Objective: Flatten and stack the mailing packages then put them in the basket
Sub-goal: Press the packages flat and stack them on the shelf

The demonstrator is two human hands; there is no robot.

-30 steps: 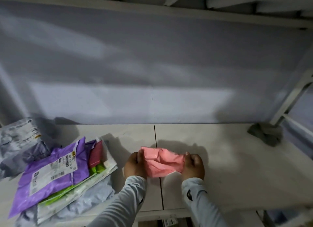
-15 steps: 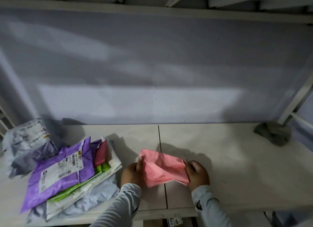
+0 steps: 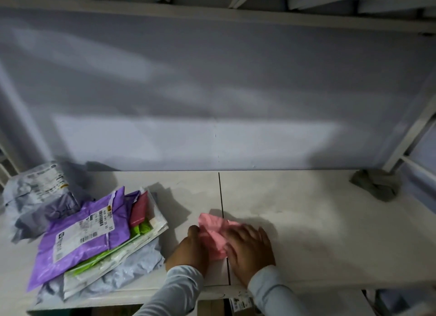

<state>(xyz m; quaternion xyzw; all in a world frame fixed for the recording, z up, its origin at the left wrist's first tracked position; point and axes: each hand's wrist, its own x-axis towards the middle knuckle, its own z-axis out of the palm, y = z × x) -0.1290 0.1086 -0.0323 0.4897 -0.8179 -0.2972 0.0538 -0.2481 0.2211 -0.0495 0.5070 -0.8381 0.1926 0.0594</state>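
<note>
Crumpled pink plastic mailer (image 3: 213, 238) on white worktop (image 3: 318, 233). Left hand (image 3: 190, 252) grips its edge, fingers curled; right hand (image 3: 250, 249) presses flat, fingers spread. Glossy mailer stack (image 3: 94, 242) left.

head-worn view, angled down, shelf (image 3: 306, 233) close

A crumpled pink mailing package (image 3: 213, 236) lies on the shelf, apparently pressed flat, beside a stack of packages (image 3: 94, 240)
</note>
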